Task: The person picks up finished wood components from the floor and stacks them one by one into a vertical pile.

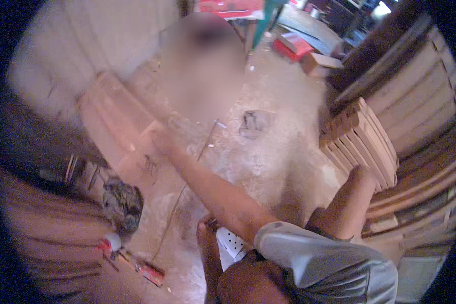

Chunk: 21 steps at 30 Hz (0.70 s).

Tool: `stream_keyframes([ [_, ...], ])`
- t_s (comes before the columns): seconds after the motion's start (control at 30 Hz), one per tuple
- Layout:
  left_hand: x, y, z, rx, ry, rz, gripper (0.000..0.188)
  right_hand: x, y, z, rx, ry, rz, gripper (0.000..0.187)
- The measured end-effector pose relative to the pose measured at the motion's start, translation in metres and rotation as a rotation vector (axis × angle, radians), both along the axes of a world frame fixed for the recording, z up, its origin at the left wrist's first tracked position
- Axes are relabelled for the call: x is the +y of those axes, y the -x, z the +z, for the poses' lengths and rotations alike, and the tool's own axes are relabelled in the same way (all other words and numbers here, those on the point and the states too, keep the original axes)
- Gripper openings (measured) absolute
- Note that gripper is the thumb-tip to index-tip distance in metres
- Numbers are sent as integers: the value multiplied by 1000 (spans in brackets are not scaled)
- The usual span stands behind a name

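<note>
Your outstretched bare hand (158,139) seems to be at the long, pale-brown wooden panel (114,114) (blur is strong; open or closed, I cannot tell).

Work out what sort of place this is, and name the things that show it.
Probably a woodworking space: stacked wooden slats at right, a large wood-coloured piece at left, blurred, and a dusty-looking floor.

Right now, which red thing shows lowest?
The red piece, lower left; the red-and-white item sits slightly higher, the red box and red panel far higher.
</note>
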<state>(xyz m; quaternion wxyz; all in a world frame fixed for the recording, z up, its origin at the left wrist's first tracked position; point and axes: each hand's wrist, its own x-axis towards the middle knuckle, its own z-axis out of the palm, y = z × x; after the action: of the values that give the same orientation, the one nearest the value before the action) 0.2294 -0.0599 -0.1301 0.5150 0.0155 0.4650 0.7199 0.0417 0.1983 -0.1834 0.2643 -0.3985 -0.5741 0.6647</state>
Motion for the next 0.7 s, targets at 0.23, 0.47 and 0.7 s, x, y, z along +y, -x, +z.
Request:
stream_keyframes([
  [0.23,-2,-8,-12,-68,47,6,52,3,-6,2,166,112,121,40],
  [0.47,-15,-7,-25,-80,61,56,56,-3,-10,-3,258,139,166,32],
  [0.7,-23,-13,-35,-107,63,98,60,11,-29,-20,330,284,67,26],
])
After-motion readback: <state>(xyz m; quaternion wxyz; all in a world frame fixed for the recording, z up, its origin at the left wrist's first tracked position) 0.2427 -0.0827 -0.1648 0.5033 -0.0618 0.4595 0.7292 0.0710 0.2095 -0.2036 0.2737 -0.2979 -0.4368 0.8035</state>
